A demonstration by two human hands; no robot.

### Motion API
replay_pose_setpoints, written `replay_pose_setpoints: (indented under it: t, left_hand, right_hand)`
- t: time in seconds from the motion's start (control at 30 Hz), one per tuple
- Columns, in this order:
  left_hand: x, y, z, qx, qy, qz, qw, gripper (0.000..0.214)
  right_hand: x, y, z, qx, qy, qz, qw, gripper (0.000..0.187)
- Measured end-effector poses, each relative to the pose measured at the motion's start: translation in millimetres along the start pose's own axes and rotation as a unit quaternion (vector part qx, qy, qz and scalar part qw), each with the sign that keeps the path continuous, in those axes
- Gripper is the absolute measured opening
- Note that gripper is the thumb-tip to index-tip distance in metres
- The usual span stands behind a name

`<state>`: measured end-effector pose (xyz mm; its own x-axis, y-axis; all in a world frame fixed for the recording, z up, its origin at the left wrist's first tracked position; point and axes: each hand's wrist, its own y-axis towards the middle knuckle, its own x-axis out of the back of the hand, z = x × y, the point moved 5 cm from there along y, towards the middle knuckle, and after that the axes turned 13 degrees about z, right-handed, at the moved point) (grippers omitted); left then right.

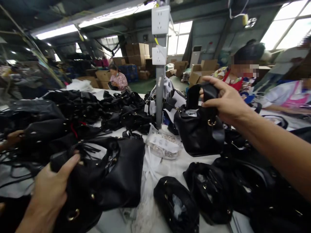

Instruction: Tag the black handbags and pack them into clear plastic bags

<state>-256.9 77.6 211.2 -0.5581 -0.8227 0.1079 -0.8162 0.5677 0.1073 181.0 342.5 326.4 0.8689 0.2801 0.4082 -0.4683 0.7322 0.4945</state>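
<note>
My right hand [224,98] is closed round the black strap of a black leather bag [198,131] and holds it up above the white table [167,168], right of a grey post. That bag has gold rings and white paper stuffing showing at its mouth. My left hand [50,192] grips the rim of another black bag [121,174] lying at the near left, thumb stretched along its edge. Gold eyelets show on the bag just below this hand.
Heaps of black bags [80,106] cover the left and far side. Two more bags [176,205] lie near the front edge. A clear packet of metal parts [164,145] rests by the grey post [159,81]. People sit at the right and far back.
</note>
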Motion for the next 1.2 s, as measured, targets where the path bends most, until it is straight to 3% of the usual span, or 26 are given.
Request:
replay_pose_setpoints:
  t: [0.07,0.17,0.3,0.37,0.47,0.57,0.67,0.8,1.0,1.1,1.2]
  left_hand:
    - [2.5,23,8,-0.013,-0.010,0.031,0.999,0.027]
    - [-10.2,59,18,-0.077,0.041,0.053,0.995,0.032]
    - [-29.2,84,35,-0.132,0.084,0.071,0.985,0.038]
    - [-32.3,89,45,-0.138,0.058,0.082,0.985,0.038]
    - [-27.9,95,61,-0.121,0.008,0.108,0.987,0.037]
    - [-9.6,108,74,-0.085,-0.058,0.094,0.990,0.040]
    - [10.1,126,80,-0.054,-0.108,0.060,0.991,0.042]
    - [12.5,147,78,-0.061,-0.136,0.040,0.988,0.039]
    - [-32.2,187,89,-0.129,-0.145,0.037,0.980,0.036]
    - [-62.9,212,119,-0.129,-0.155,0.037,0.979,0.040]
    - [-87.3,232,168,-0.025,-0.101,0.050,0.993,0.043]
  right_hand:
    - [-39,-1,-1,-0.010,0.040,0.013,0.999,0.069]
    - [-110,-2,-13,-0.028,0.086,0.030,0.995,0.072]
    - [-205,-8,-28,-0.040,0.120,0.051,0.991,0.073]
    - [-241,-11,-33,-0.040,0.126,0.048,0.990,0.071]
    - [-275,-15,-43,-0.052,0.112,0.055,0.991,0.069]
    - [-287,-18,-57,-0.080,0.089,0.079,0.990,0.070]
    - [-286,-19,-72,-0.114,0.078,0.064,0.988,0.070]
    - [-290,-19,-81,-0.120,0.091,0.058,0.987,0.072]
    - [-292,-28,-66,-0.118,0.110,0.037,0.986,0.067]
    - [-279,-43,-49,-0.131,0.129,0.009,0.983,0.063]
    - [-260,-63,-32,-0.149,0.154,-0.028,0.976,0.061]
